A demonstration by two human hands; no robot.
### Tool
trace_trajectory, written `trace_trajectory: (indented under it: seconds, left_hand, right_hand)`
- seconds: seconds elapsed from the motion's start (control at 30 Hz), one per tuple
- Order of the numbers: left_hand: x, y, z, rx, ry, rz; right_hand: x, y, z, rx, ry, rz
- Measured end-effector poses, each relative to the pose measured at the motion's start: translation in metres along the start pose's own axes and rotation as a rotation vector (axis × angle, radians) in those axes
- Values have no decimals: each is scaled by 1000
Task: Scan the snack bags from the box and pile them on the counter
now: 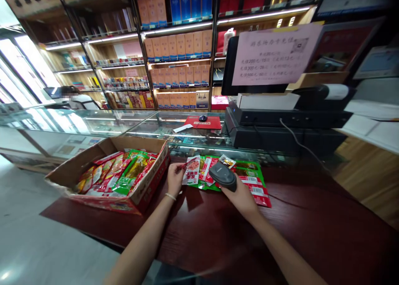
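While the right hand (241, 197) is closed around a dark handheld scanner (222, 176), its head tipped toward the snack packets, the left hand (175, 177) pinches the edge of a white-and-red packet (192, 170) and holds it up just beside the scanner. Both hands work over a dark red counter (218, 231). Under and behind them lies a loose spread of green and red packets (252, 181), some overlapping, one red packet reaching toward the right past the wrist. To the left, close to the left forearm, sits an open cardboard box (149, 185) filled with more bright packets in red, green and yellow. Behind the counter runs a glass display case (93, 122), with a red mat and a computer mouse (203, 118) on top. A black till unit (280, 127) with a screen and a pink paper notice (274, 54) stands to the right, its cable trailing down toward the counter. Shelves of boxed goods (177, 48) fill the back wall.
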State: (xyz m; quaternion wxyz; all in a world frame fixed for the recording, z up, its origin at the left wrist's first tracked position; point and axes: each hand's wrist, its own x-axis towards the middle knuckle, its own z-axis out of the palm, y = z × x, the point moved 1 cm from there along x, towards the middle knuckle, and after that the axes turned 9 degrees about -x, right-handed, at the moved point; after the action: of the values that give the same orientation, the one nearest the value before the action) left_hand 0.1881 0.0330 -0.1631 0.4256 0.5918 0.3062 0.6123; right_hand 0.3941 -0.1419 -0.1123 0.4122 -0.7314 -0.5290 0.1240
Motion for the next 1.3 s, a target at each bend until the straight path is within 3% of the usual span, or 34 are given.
trace_trajectory:
  seconds: [0.2, 0.43, 0.6, 0.73, 0.87, 0.97, 1.07, 1.17, 1.3]
  left_hand:
    - [7, -7, 8, 211, -120, 72]
    - [22, -23, 37, 117, -378, -128]
    - [22, -23, 42, 48, -318, -262]
    - [19, 7, 43, -12, -314, -221]
    - [21, 69, 37, -51, -339, -121]
    - [25, 121, 16, -28, -352, -12]
    - [33, 159, -24, 104, -329, 67]
    - [49, 174, -81, 283, -241, 87]
    - [78, 170, -171, 329, -54, 14]
  right_hand:
    - [6, -2, -14, 120, 96, 66]
    - [9, 5, -15, 165, 166, 6]
    - [13, 11, -11, 175, 162, 1]
    - [9, 4, -12, 175, 144, 22]
    - [10, -15, -14, 200, -8, 125]
    - [19, -40, -15, 152, -38, 67]
    - [31, -73, -9, 152, -18, -49]
    - [42, -110, 8, 166, -16, -131]
    - [50, -157, 47, 213, -76, -191]
